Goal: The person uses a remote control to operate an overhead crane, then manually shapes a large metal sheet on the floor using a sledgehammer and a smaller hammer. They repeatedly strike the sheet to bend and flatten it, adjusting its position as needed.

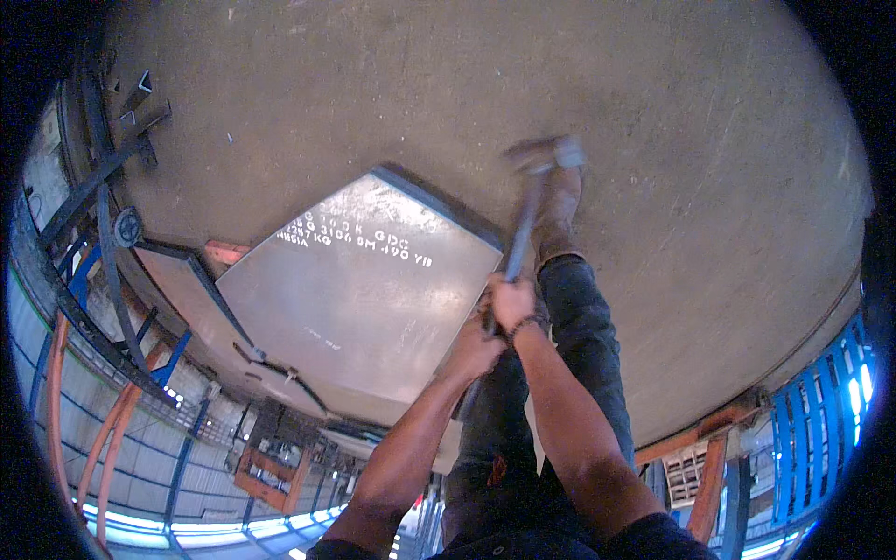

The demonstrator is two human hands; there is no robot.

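Note:
Both of my hands are closed round the long handle of a sledgehammer [524, 227]. My right hand [513, 303] grips it higher up, towards the head, while my left hand [476, 349] holds it just below. The hammer's head, smeared by motion, shows beyond my hands beside the toe of my brown boot [562, 198]. To the left of the handle lies a thick, shiny steel plate [355, 289] with white stencilled marks. Its dark edge runs close to the handle and my right hand.
At the left are dark steel bars [103, 177], a small wheel [127, 227] and another metal piece [201, 299]. A reddish block [226, 251] touches the plate's left corner. Blue slatted framing [821, 420] and an orange post [711, 481] stand at the lower right.

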